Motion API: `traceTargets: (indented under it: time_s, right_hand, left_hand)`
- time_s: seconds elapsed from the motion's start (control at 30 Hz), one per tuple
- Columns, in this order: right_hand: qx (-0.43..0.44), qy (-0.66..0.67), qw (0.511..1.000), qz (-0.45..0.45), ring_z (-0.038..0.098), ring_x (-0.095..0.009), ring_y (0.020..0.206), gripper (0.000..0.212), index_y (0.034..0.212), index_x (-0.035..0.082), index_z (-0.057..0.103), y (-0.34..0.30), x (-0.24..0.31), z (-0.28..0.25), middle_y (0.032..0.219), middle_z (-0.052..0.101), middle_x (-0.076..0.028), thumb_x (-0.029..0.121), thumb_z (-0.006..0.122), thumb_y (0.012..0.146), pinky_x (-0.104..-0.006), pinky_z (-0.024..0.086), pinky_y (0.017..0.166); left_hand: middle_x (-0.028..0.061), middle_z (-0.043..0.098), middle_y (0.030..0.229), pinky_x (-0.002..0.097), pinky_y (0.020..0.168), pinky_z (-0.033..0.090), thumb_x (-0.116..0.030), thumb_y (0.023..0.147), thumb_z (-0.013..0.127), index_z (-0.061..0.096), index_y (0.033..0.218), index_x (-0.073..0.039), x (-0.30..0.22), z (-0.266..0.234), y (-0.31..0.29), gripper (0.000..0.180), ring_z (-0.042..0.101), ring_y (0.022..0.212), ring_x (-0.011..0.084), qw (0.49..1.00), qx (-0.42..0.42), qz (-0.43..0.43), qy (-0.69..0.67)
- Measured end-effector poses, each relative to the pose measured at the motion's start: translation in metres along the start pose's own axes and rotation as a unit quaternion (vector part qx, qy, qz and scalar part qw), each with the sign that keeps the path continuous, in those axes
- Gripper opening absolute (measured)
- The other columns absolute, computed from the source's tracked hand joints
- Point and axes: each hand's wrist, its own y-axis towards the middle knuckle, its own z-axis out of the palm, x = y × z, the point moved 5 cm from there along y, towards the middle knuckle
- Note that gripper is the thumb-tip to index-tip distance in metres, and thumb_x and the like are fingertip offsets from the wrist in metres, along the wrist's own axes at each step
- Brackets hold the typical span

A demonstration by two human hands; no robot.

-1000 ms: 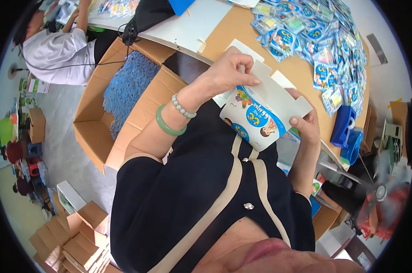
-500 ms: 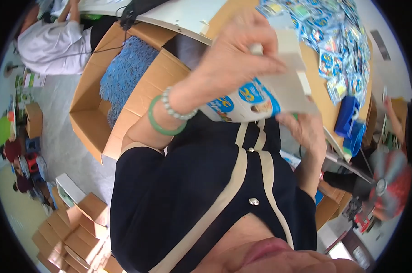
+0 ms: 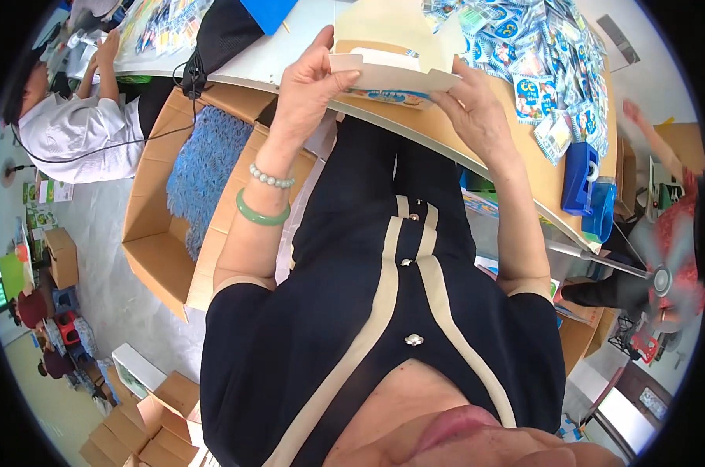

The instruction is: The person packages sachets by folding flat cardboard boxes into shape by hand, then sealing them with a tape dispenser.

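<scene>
My left hand (image 3: 310, 89), with a beaded bracelet and a green bangle on its wrist, grips the left end of a small paperboard carton (image 3: 399, 76). At the carton's right end, my right hand (image 3: 477, 113) closes its thumb and fingers on the edge. The carton's top is open, its pale flaps are raised, and a strip of its blue and white printed outside shows underneath. It is held at the front edge of the table (image 3: 539, 179). Beyond and to the right lies a heap of small blue and white packets (image 3: 535, 86).
A blue tape dispenser (image 3: 578, 179) and a clear blue container (image 3: 604, 210) stand at the table's right edge. A cardboard box (image 3: 154, 249) holding blue shredded material (image 3: 212, 163) is at left. A black bag (image 3: 232, 39) lies on the table. A co-worker (image 3: 88, 140) sits far left; a fan (image 3: 662, 280) stands right.
Both hands have moved away from my body to the table with the carton. It has turned from showing its printed side to showing its open top, and my left hand has shifted to its left end.
</scene>
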Motion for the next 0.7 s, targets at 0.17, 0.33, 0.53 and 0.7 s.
traceTargets:
  time_s: [0.17, 0.33, 0.53, 0.7]
  right_hand:
    - [0.027, 0.155, 0.97, 0.186, 0.064, -0.03, 0.097, 0.034, 0.101, 0.0, 0.07, -0.004, -0.015, 0.015, 0.1, 0.069, -0.017, 0.032, 0.061, 0.096, -0.0334, 0.048, 0.085]
    - [0.032, 0.038, 0.977, 0.208, 0.065, -0.035, 0.086, 0.044, 0.09, 0.0, 0.071, 0.009, -0.013, 0.025, 0.088, 0.068, -0.016, 0.04, 0.054, 0.097, -0.0409, 0.05, 0.078]
    - [0.063, -0.045, 0.973, 0.215, 0.065, -0.035, 0.083, 0.042, 0.082, 0.0, 0.07, 0.017, -0.003, 0.019, 0.085, 0.067, -0.015, 0.039, 0.057, 0.094, -0.0439, 0.05, 0.076]
    - [-0.01, -0.082, 0.986, 0.142, 0.064, -0.038, 0.1, 0.034, 0.101, 0.007, 0.071, 0.013, -0.002, 0.02, 0.118, 0.063, -0.021, 0.039, 0.063, 0.092, -0.0427, 0.051, 0.081]
  left_hand:
    - [0.0198, 0.055, 0.134, 0.0442, 0.102, 0.04, -0.021, 0.091, 0.07, 0.066, 0.081, -0.004, 0.016, -0.008, 0.004, 0.02, 0.046, 0.135, 0.0293, 0.978, -0.059, 0.071, 0.185]
    - [0.0177, 0.053, 0.137, 0.0536, 0.111, 0.029, -0.027, 0.087, 0.07, 0.066, 0.104, -0.008, -0.012, 0.02, 0.005, 0.025, 0.043, 0.136, 0.0342, 0.742, -0.19, 0.203, 0.61]
    - [0.0077, 0.057, 0.13, 0.0533, 0.115, 0.021, -0.036, 0.079, 0.074, 0.053, 0.131, -0.01, -0.003, 0.058, 0.002, 0.062, 0.051, 0.125, 0.0271, 0.659, 0.059, 0.319, 0.679]
    - [0.0072, 0.059, 0.122, 0.0516, 0.117, 0.018, -0.038, 0.075, 0.076, 0.052, 0.13, -0.008, 0.006, 0.053, 0.008, 0.067, 0.054, 0.119, 0.0242, 0.612, 0.095, 0.281, 0.733]
